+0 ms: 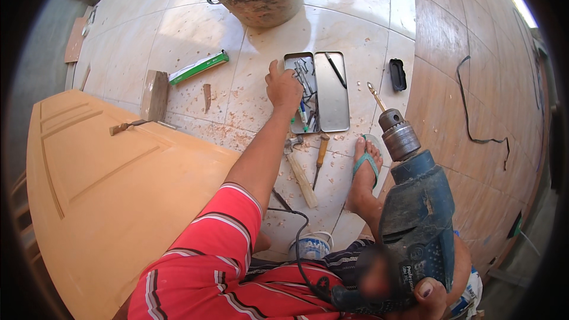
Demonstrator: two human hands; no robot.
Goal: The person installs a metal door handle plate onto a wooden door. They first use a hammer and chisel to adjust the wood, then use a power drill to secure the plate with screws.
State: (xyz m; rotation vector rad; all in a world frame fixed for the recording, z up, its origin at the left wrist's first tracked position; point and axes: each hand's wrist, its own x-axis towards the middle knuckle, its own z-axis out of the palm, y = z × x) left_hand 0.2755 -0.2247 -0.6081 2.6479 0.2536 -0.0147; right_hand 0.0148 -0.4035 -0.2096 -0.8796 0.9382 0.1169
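Note:
My right hand (430, 296) is closed round the handle of a dusty blue power drill (418, 207), which points up and away. A gold-coloured bit (376, 96) sits in its chuck. My left hand (283, 87) is at the left edge of a flat metal tin (332, 104), fingers bent and partly spread, with some fingertips hidden. Loose screws and bolts (303, 77) and a blue-and-white pen (303, 112) lie in the tin's left half. A dark pencil-like stick (335, 70) rests in its lid.
A hammer (302, 178) and a wooden-handled chisel (320, 157) lie below the tin. An orange-tan panelled door (118, 184) fills the left, with a chisel (127, 125) on it. A dirty bucket (261, 0) stands ahead. A black case (398, 74) and the drill's cord (305, 243) are nearby.

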